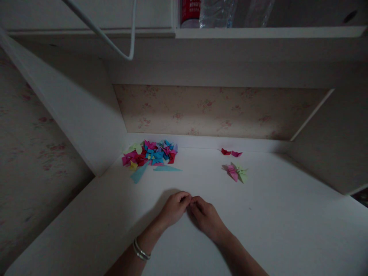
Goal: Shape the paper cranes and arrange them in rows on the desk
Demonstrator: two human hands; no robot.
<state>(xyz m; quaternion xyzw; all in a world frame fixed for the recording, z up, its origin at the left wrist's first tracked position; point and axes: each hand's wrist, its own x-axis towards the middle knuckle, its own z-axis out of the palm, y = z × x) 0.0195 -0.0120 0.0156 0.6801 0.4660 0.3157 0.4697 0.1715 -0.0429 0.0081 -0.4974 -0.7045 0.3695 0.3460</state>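
Note:
My left hand [176, 207] and my right hand [206, 215] meet above the white desk [273, 237], fingertips touching. Both are closed in a pinch. Whatever sits between the fingers is too small or too hidden to make out. Beyond my left hand lies a heap of colourful folded paper pieces [155, 153], in pink, red, blue, yellow and pale green. Two light-blue folded paper strips, one pointed [166, 168] and one slanted [139, 173], rest in front of the heap. Farther right are a pink paper figure [232, 172] and a pale green one [242, 174], side by side.
Two small folded papers, one red [225, 151] and one magenta [237, 154], lie near the back ledge. A white cable [115, 48] hangs at upper left. Overhead, a shelf [258, 32] holds clear plastic bottles [215, 15]. Side panels [71, 103] flank the desk.

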